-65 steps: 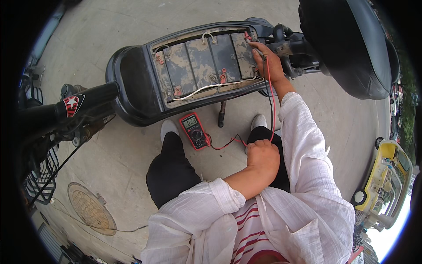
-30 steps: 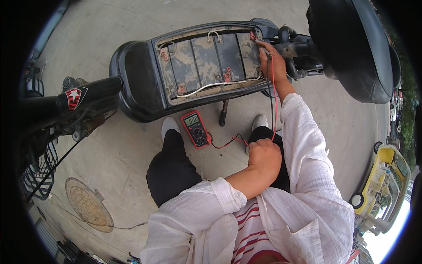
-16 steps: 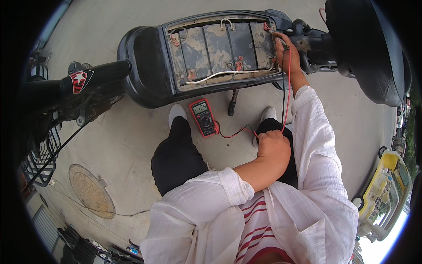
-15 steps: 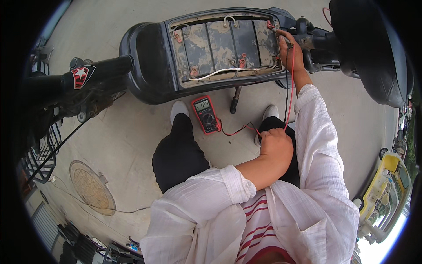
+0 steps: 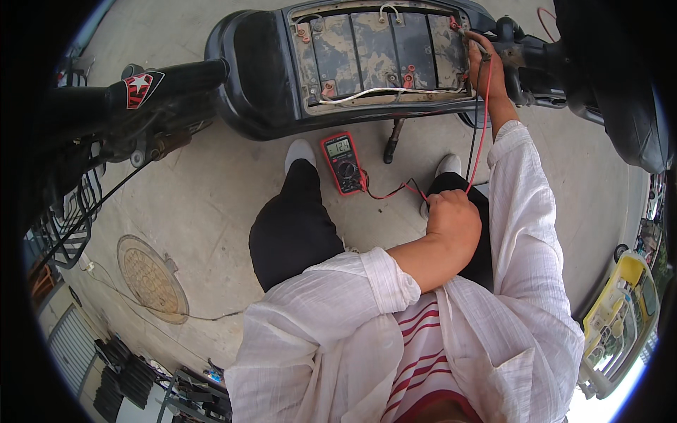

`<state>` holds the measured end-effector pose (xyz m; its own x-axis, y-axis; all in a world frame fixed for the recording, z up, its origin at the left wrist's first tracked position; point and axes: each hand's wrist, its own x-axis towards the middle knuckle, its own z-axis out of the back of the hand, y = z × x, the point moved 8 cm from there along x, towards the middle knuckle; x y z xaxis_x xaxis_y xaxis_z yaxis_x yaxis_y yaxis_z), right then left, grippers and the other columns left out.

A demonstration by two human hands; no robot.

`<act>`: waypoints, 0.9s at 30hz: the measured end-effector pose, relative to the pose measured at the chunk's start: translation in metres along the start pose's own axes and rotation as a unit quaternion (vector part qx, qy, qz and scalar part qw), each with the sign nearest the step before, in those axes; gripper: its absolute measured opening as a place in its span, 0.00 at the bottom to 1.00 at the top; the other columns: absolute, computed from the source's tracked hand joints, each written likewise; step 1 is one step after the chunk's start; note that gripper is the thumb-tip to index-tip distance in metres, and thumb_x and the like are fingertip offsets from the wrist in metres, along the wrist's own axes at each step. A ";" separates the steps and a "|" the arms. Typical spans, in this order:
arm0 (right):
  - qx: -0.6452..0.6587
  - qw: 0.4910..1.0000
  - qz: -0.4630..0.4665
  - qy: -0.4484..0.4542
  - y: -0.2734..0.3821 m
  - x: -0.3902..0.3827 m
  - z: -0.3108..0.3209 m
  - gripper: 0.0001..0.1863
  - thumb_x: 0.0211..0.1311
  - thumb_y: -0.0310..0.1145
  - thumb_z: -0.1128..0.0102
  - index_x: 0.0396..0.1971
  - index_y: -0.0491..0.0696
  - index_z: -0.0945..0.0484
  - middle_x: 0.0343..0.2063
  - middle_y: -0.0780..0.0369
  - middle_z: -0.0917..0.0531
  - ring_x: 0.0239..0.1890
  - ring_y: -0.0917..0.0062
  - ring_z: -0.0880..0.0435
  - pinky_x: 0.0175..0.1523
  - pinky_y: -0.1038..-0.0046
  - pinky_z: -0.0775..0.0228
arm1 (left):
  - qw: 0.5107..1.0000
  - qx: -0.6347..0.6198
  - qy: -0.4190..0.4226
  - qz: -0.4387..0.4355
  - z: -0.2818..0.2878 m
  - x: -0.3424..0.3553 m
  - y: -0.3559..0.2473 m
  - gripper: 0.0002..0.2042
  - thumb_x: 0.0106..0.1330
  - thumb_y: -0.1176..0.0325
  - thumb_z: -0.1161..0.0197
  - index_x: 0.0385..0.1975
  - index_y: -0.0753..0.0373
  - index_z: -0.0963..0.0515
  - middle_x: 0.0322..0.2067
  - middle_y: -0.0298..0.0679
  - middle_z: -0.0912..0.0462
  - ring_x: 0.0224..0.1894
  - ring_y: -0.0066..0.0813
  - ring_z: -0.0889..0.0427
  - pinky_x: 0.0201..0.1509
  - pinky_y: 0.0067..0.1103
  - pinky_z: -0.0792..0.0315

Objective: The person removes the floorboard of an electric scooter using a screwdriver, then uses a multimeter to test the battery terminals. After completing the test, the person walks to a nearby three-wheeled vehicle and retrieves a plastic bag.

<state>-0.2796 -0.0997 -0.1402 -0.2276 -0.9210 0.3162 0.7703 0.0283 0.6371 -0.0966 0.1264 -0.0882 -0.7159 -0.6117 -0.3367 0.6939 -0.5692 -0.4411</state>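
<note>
My left hand (image 5: pixel 455 220) is closed around the red and black test leads (image 5: pixel 482 134) at my right knee (image 5: pixel 486 227). Beyond it, the red multimeter (image 5: pixel 343 163) lies on the concrete (image 5: pixel 218 211) beside my left shoe (image 5: pixel 300 153). Past that, mud-smeared batteries (image 5: pixel 374 46) fill the scooter's battery compartment (image 5: pixel 384 103); at its far right corner my right hand (image 5: pixel 488 74) grips a probe (image 5: pixel 482 48) near a red terminal (image 5: pixel 454 23), whether touching I can't tell.

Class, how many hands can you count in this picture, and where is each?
2: the right hand at the right end of the open battery compartment, and the left hand over the right trouser leg. No others show.
</note>
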 end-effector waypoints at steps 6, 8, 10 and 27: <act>0.022 1.000 -0.001 0.000 -0.003 0.000 -0.001 0.15 0.72 0.41 0.51 0.51 0.52 0.23 0.40 0.57 0.15 0.44 0.68 0.16 0.49 0.71 0.28 | 1.000 0.010 -0.011 -0.005 0.001 0.000 -0.001 0.11 0.57 0.65 0.39 0.37 0.63 0.20 0.36 0.42 0.21 0.39 0.36 0.21 0.43 0.31 0.27; 0.024 1.000 -0.009 0.001 -0.005 0.000 -0.001 0.15 0.72 0.41 0.51 0.52 0.52 0.23 0.40 0.57 0.15 0.44 0.68 0.16 0.49 0.72 0.28 | 1.000 0.009 -0.015 -0.007 0.001 0.000 -0.001 0.11 0.57 0.65 0.39 0.36 0.63 0.20 0.36 0.42 0.21 0.39 0.36 0.21 0.42 0.31 0.27; 0.029 1.000 -0.009 -0.002 -0.006 0.000 -0.001 0.15 0.72 0.41 0.51 0.52 0.52 0.23 0.40 0.58 0.15 0.43 0.69 0.16 0.48 0.72 0.27 | 1.000 0.012 -0.020 -0.008 0.000 0.000 -0.001 0.11 0.57 0.64 0.39 0.36 0.63 0.20 0.36 0.42 0.21 0.39 0.36 0.21 0.42 0.31 0.27; 0.042 0.999 -0.002 -0.005 -0.013 0.001 -0.002 0.15 0.73 0.42 0.52 0.52 0.53 0.24 0.40 0.60 0.15 0.42 0.70 0.16 0.47 0.72 0.27 | 1.000 0.014 -0.024 -0.011 -0.002 0.002 -0.003 0.14 0.57 0.61 0.37 0.38 0.63 0.20 0.37 0.41 0.21 0.41 0.35 0.21 0.44 0.31 0.28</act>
<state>-0.2886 -0.1021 -0.1492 -0.2372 -0.9174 0.3196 0.7162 0.0571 0.6955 -0.1001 0.1283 -0.0893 -0.7266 -0.6242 -0.2872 0.6808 -0.5976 -0.4235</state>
